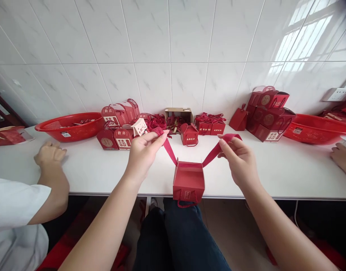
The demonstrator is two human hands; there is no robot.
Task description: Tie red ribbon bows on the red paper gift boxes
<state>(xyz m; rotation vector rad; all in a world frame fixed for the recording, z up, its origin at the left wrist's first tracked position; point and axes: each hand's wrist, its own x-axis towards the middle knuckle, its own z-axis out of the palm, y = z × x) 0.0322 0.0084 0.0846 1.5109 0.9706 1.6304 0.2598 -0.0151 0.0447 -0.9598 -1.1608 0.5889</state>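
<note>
A small red gift box (188,182) stands at the near edge of the white table (105,169), its top open and a cord loop hanging from its front. Two red ribbon ends rise from its top corners. My left hand (144,150) pinches the left ribbon end (169,148) and pulls it up and to the left. My right hand (239,160) pinches the right ribbon end (215,150) and pulls it up and to the right. Both hands are closed on the ribbon above the box.
Finished red gift boxes (118,126) and loose ribbons (156,121) line the tiled wall, with a cardboard box (178,113) behind. Red basins stand far left (71,128) and far right (316,130). Another person's hand (49,152) rests at left; a third hand (343,156) at right.
</note>
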